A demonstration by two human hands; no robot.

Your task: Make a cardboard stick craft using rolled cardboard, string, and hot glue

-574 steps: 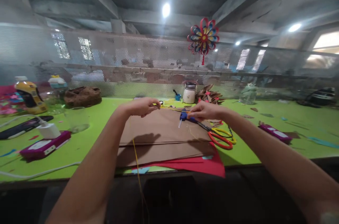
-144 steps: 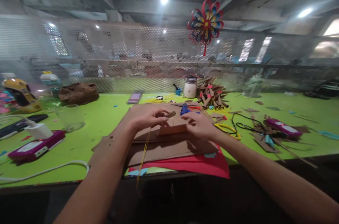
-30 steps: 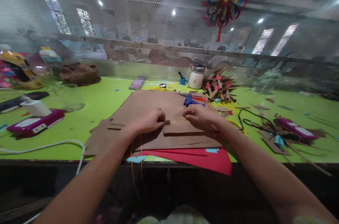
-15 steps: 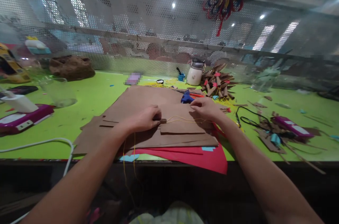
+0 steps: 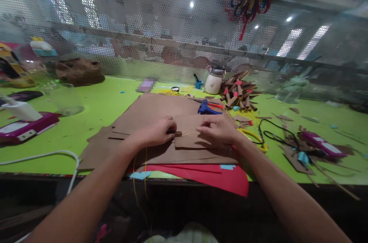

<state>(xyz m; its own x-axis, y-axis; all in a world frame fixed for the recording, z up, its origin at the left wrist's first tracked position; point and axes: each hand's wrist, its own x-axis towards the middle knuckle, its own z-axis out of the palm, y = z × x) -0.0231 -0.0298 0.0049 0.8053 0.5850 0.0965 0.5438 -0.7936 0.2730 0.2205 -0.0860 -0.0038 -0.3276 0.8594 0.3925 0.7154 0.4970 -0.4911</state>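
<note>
My left hand [image 5: 159,132] is closed on a small brown paper roll [image 5: 178,133], pressing it against the stacked brown card sheets [image 5: 149,107]. Yellow string [image 5: 188,130] comes out of the roll's right end. Its loop runs to the fingertips of my right hand [image 5: 217,128], which are pinched together over the smaller top sheet. More yellow strands [image 5: 146,174] dangle below my left wrist, past the table edge. Just beyond my right hand lies a blue-handled tool [image 5: 208,108], perhaps a glue gun.
Red paper [image 5: 230,178] juts from under the card over the front edge. Finished-looking paper rolls with red bits [image 5: 238,89] are piled behind, beside a white jar [image 5: 213,82]. Purple power strips [image 5: 322,144] lie at both sides. A clear cup [image 5: 70,99] stands left; black cable [image 5: 270,133] coils right.
My right hand has moved left and slightly toward me, closer to the roll, and its fingers now cover part of the string. My left hand stays on the roll. The view shifts slightly.
</note>
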